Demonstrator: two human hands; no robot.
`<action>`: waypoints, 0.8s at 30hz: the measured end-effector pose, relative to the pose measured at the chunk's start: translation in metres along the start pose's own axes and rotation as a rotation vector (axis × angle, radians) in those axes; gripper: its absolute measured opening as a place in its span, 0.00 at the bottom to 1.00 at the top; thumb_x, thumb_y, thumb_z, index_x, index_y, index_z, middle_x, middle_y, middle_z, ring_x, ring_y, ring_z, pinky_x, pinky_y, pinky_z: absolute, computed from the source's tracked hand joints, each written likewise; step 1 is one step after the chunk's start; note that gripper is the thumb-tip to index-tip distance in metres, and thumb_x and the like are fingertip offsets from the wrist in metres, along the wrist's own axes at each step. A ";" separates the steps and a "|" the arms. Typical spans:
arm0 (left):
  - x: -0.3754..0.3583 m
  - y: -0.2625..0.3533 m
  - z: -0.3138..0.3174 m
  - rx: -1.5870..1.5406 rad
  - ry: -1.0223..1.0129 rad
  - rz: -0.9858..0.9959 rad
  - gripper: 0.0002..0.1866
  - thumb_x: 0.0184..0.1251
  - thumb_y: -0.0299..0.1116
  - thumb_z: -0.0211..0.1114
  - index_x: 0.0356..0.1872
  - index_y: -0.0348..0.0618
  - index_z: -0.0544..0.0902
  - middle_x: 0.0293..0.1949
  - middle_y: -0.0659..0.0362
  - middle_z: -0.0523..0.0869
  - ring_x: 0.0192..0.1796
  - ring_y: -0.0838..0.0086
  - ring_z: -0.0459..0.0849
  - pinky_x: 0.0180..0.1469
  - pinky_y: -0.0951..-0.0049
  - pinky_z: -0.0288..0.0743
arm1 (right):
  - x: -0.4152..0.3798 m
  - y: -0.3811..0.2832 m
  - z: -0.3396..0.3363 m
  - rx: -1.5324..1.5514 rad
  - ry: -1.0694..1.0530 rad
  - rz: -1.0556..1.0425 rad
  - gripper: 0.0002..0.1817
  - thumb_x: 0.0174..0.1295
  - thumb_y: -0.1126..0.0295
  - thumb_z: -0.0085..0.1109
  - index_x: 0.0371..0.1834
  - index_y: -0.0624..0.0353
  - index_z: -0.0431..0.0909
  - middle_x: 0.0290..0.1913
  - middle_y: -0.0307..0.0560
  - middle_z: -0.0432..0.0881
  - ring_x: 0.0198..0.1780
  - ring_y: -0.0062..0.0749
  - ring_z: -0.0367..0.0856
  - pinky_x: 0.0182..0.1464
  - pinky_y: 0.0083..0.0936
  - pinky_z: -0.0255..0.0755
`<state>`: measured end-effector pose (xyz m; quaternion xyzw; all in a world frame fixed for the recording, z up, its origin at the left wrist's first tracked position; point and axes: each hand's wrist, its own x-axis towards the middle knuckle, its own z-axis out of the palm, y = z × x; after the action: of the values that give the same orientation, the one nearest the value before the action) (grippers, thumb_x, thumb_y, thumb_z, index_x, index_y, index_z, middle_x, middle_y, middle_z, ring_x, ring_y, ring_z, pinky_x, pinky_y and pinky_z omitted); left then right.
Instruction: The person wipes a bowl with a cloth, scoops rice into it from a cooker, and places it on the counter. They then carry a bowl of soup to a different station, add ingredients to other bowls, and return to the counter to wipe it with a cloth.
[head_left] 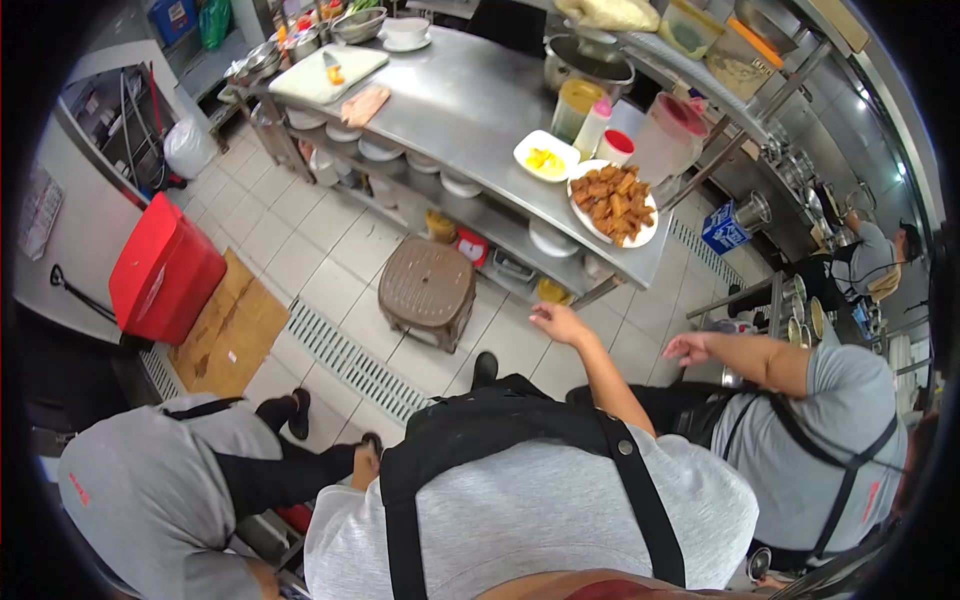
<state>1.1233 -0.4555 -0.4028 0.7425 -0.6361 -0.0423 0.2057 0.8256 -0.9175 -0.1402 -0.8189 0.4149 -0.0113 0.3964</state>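
Note:
My right hand reaches forward in front of the metal table, short of its near edge. Its fingers are loosely bent and apart, with nothing visible in them. Nearest to it are the table's lower shelf and a brown plastic stool to the left. On the table beyond stand a white plate of browned food chunks and a white dish with yellow pieces. My left hand hangs low at my side, beside a co-worker's dark trouser leg; its fingers are mostly hidden.
One co-worker bends at the left; another stands close at my right, a hand held out. A red bin stands by flattened cardboard. A floor drain grate crosses the tiles. A cutting board holds a knife.

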 end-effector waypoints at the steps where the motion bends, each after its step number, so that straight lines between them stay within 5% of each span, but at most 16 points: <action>1: -0.007 0.007 0.006 -0.031 -0.115 -0.127 0.20 0.62 0.49 0.53 0.39 0.38 0.76 0.25 0.53 0.78 0.24 0.72 0.77 0.23 0.70 0.70 | 0.010 0.001 -0.012 0.000 0.018 -0.004 0.22 0.54 0.55 0.55 0.47 0.60 0.74 0.37 0.55 0.80 0.41 0.45 0.78 0.43 0.33 0.71; 4: 0.003 0.019 0.027 -0.241 -0.351 -0.615 0.21 0.62 0.49 0.53 0.38 0.38 0.76 0.23 0.54 0.77 0.22 0.72 0.76 0.22 0.70 0.69 | 0.024 0.011 -0.021 -0.052 -0.051 0.027 0.21 0.55 0.55 0.55 0.47 0.58 0.74 0.38 0.52 0.80 0.41 0.40 0.78 0.45 0.30 0.70; 6: 0.030 0.021 0.039 -0.288 -0.396 -0.766 0.22 0.62 0.49 0.53 0.37 0.37 0.77 0.22 0.54 0.76 0.21 0.72 0.75 0.21 0.70 0.68 | 0.043 0.028 -0.011 -0.049 -0.077 -0.016 0.21 0.55 0.55 0.55 0.46 0.58 0.74 0.39 0.53 0.80 0.42 0.40 0.78 0.45 0.31 0.70; 12: 0.130 0.005 0.074 -0.325 -0.299 -0.787 0.23 0.61 0.51 0.52 0.35 0.36 0.78 0.17 0.55 0.74 0.17 0.72 0.73 0.18 0.70 0.65 | 0.080 0.028 0.013 -0.159 -0.293 -0.091 0.21 0.56 0.54 0.53 0.45 0.58 0.74 0.39 0.54 0.79 0.43 0.42 0.77 0.45 0.31 0.70; 15: 0.180 0.003 0.082 -0.253 -0.012 -0.542 0.24 0.61 0.51 0.52 0.34 0.35 0.79 0.14 0.56 0.73 0.15 0.72 0.72 0.16 0.70 0.64 | 0.083 0.024 0.008 -0.014 -0.289 -0.117 0.21 0.56 0.54 0.53 0.45 0.58 0.74 0.39 0.53 0.80 0.42 0.43 0.77 0.44 0.31 0.70; 17: 0.219 -0.018 0.081 -0.767 -0.398 -1.027 0.22 0.60 0.49 0.54 0.34 0.35 0.77 0.24 0.55 0.80 0.26 0.73 0.79 0.24 0.69 0.70 | 0.080 0.032 0.005 0.098 -0.251 -0.120 0.21 0.56 0.54 0.54 0.46 0.58 0.74 0.39 0.52 0.80 0.42 0.43 0.77 0.44 0.31 0.70; 19: 0.280 0.019 0.014 -0.721 -0.415 -0.966 0.20 0.59 0.48 0.57 0.34 0.37 0.76 0.25 0.56 0.80 0.23 0.71 0.78 0.23 0.69 0.70 | 0.071 0.046 -0.002 0.148 -0.203 -0.028 0.20 0.56 0.54 0.54 0.45 0.57 0.74 0.39 0.52 0.80 0.41 0.42 0.78 0.43 0.32 0.70; 21: 0.325 0.006 0.022 -0.835 -0.423 -1.109 0.20 0.59 0.49 0.58 0.36 0.38 0.75 0.27 0.56 0.80 0.22 0.70 0.77 0.21 0.70 0.70 | 0.058 0.071 -0.002 0.158 -0.140 -0.005 0.20 0.55 0.53 0.54 0.42 0.57 0.76 0.38 0.52 0.80 0.41 0.43 0.78 0.43 0.33 0.70; 24: 0.408 0.017 0.010 -0.623 -0.317 -0.739 0.17 0.59 0.45 0.59 0.29 0.38 0.77 0.21 0.59 0.79 0.24 0.75 0.78 0.25 0.73 0.71 | 0.036 0.116 -0.002 0.112 -0.095 0.112 0.21 0.53 0.51 0.54 0.40 0.56 0.77 0.38 0.53 0.80 0.43 0.45 0.77 0.45 0.34 0.70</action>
<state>1.1810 -0.8519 -0.3246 0.8058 -0.3116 -0.4119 0.2897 0.7702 -0.9833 -0.2262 -0.7705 0.4395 0.0267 0.4610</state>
